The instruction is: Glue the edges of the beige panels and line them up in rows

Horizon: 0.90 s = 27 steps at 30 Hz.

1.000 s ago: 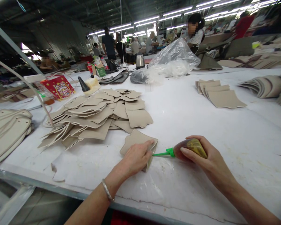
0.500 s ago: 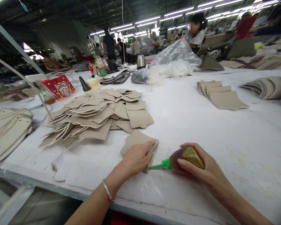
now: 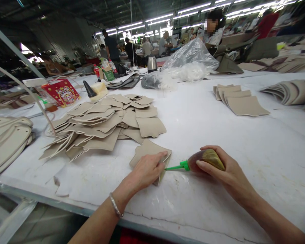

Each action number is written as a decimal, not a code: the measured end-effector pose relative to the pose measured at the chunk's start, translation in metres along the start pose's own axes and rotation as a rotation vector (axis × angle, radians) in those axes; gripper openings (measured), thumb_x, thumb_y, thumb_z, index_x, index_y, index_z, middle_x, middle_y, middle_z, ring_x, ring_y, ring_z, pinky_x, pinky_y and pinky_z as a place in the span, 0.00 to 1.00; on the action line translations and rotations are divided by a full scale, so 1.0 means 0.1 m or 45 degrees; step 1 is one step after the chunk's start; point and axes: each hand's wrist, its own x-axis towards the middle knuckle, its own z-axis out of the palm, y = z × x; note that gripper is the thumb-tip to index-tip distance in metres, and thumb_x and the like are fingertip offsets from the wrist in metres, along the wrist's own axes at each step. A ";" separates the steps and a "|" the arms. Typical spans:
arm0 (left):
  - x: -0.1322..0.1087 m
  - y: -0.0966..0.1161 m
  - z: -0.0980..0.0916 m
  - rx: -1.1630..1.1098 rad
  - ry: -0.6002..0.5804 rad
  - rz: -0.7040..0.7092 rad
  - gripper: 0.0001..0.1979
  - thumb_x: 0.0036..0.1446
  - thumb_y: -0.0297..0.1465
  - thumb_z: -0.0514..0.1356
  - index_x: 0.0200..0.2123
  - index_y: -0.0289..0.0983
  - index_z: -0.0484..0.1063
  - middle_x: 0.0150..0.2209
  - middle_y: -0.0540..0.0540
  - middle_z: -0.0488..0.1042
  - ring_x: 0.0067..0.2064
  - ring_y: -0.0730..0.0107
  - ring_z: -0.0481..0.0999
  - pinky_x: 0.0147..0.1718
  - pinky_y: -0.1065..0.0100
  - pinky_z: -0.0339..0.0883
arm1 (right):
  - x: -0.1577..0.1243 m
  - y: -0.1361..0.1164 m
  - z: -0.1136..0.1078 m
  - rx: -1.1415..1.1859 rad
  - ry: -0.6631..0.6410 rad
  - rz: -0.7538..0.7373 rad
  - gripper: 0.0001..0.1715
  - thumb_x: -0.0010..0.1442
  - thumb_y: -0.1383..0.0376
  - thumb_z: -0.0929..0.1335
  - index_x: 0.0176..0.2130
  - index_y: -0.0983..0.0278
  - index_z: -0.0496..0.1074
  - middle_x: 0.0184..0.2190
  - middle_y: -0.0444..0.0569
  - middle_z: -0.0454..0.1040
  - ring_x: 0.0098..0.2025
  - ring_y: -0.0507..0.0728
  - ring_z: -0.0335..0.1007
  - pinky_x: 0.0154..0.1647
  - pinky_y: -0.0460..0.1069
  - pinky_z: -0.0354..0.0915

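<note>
My left hand [image 3: 145, 169] lies on a beige cut piece [image 3: 147, 149] near the table's front, fingers stretched out and pressing its right edge down. My right hand [image 3: 225, 171] is wrapped round a brown squeeze bottle [image 3: 205, 159] with a green nozzle [image 3: 176, 166]. The nozzle tip points left and meets the piece's right edge just by my left fingertips. A silver bracelet sits on my left wrist.
A spread heap of beige pieces [image 3: 104, 122] lies behind my left hand. A smaller stack [image 3: 240, 100] sits at the right, more stacks [image 3: 289, 91] far right and far left [image 3: 7, 142]. A red box [image 3: 61, 93], kettle [image 3: 151, 64] and plastic bag [image 3: 190, 61] stand behind. People work in the background.
My right hand with the bottle dipped towards me along the piece's edge, then came back up. My left hand has stayed on the piece.
</note>
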 end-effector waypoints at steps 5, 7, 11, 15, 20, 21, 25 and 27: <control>0.01 0.01 -0.01 -0.001 -0.018 -0.008 0.25 0.63 0.31 0.49 0.63 0.40 0.64 0.55 0.44 0.74 0.51 0.55 0.75 0.51 0.59 0.65 | 0.08 0.03 -0.02 -0.025 0.187 -0.045 0.30 0.51 0.44 0.73 0.45 0.58 0.68 0.33 0.43 0.72 0.33 0.59 0.68 0.35 0.52 0.64; 0.02 0.01 -0.02 -0.008 -0.021 -0.013 0.25 0.63 0.31 0.49 0.63 0.40 0.64 0.54 0.44 0.75 0.51 0.55 0.75 0.51 0.59 0.65 | 0.07 0.03 -0.03 -0.020 0.143 -0.053 0.29 0.51 0.44 0.73 0.46 0.58 0.68 0.32 0.43 0.72 0.32 0.58 0.68 0.33 0.51 0.64; 0.02 0.01 -0.03 -0.002 -0.028 -0.035 0.25 0.63 0.32 0.49 0.63 0.40 0.64 0.49 0.44 0.78 0.47 0.55 0.77 0.47 0.60 0.67 | 0.06 0.03 -0.03 -0.017 0.086 -0.073 0.28 0.52 0.45 0.72 0.45 0.58 0.68 0.29 0.42 0.72 0.30 0.58 0.68 0.31 0.51 0.65; 0.01 0.03 -0.04 -0.001 -0.024 -0.029 0.25 0.63 0.32 0.49 0.62 0.40 0.64 0.52 0.44 0.77 0.48 0.57 0.76 0.48 0.62 0.66 | 0.11 0.01 -0.05 -0.048 0.268 -0.101 0.29 0.50 0.45 0.73 0.45 0.59 0.68 0.34 0.44 0.72 0.34 0.59 0.67 0.34 0.52 0.64; 0.01 0.02 -0.04 -0.027 -0.024 -0.044 0.24 0.63 0.32 0.49 0.61 0.41 0.65 0.52 0.45 0.77 0.47 0.58 0.77 0.47 0.63 0.66 | 0.04 -0.02 -0.04 -0.083 0.281 -0.108 0.30 0.51 0.44 0.73 0.45 0.58 0.68 0.33 0.44 0.72 0.32 0.59 0.67 0.32 0.52 0.64; 0.02 0.02 -0.03 -0.033 -0.022 -0.039 0.24 0.63 0.32 0.49 0.61 0.41 0.66 0.52 0.45 0.76 0.48 0.58 0.76 0.48 0.63 0.66 | 0.02 -0.03 -0.03 -0.084 0.273 -0.106 0.29 0.51 0.44 0.73 0.45 0.58 0.68 0.32 0.44 0.72 0.32 0.59 0.67 0.32 0.52 0.64; 0.02 0.03 -0.04 -0.037 -0.021 -0.053 0.24 0.62 0.31 0.49 0.61 0.41 0.66 0.50 0.46 0.77 0.47 0.59 0.76 0.48 0.64 0.65 | 0.01 -0.04 -0.01 -0.072 0.332 -0.088 0.29 0.52 0.44 0.73 0.45 0.58 0.68 0.34 0.45 0.72 0.33 0.60 0.68 0.34 0.52 0.65; 0.02 0.04 -0.04 -0.030 -0.023 -0.068 0.24 0.63 0.32 0.49 0.61 0.40 0.66 0.49 0.46 0.78 0.46 0.59 0.77 0.47 0.64 0.65 | 0.01 -0.04 -0.01 -0.078 0.365 -0.081 0.29 0.52 0.44 0.73 0.45 0.58 0.68 0.34 0.45 0.73 0.34 0.60 0.69 0.34 0.52 0.65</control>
